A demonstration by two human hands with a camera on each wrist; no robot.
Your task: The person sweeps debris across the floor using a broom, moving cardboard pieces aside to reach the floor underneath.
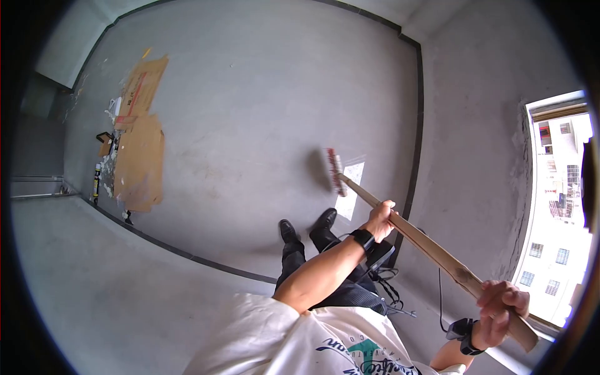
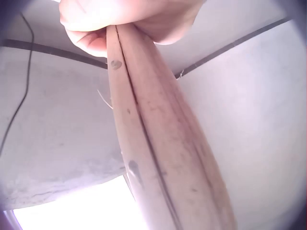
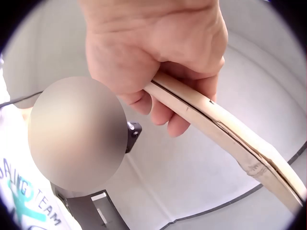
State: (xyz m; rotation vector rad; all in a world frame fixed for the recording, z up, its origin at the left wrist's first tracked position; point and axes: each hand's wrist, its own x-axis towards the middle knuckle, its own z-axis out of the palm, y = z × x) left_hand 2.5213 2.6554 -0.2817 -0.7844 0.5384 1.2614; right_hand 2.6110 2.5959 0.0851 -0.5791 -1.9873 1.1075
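Observation:
A push broom with a red-and-white head (image 1: pixel 335 172) stands on the grey floor ahead of the person's feet. Its long wooden handle (image 1: pixel 431 247) runs diagonally back to the lower right, with a dark lengthwise split along it (image 2: pixel 148 139). Partway along, my left hand (image 1: pixel 380 222) grips the handle with curled fingers. Near the handle's upper end my right hand (image 1: pixel 503 306) holds it, fingers wrapped around; the right wrist view shows the split handle (image 3: pixel 211 120) coming out of that hand (image 3: pixel 158 52).
Flattened cardboard (image 1: pixel 139 164) lies at the left, near a black-and-yellow tube (image 1: pixel 96 181) and scraps. A bright light patch (image 1: pixel 351 190) falls beside the broom head. Black cables (image 1: pixel 390 290) hang by the person's legs. A window (image 1: pixel 553 212) opens in the right wall.

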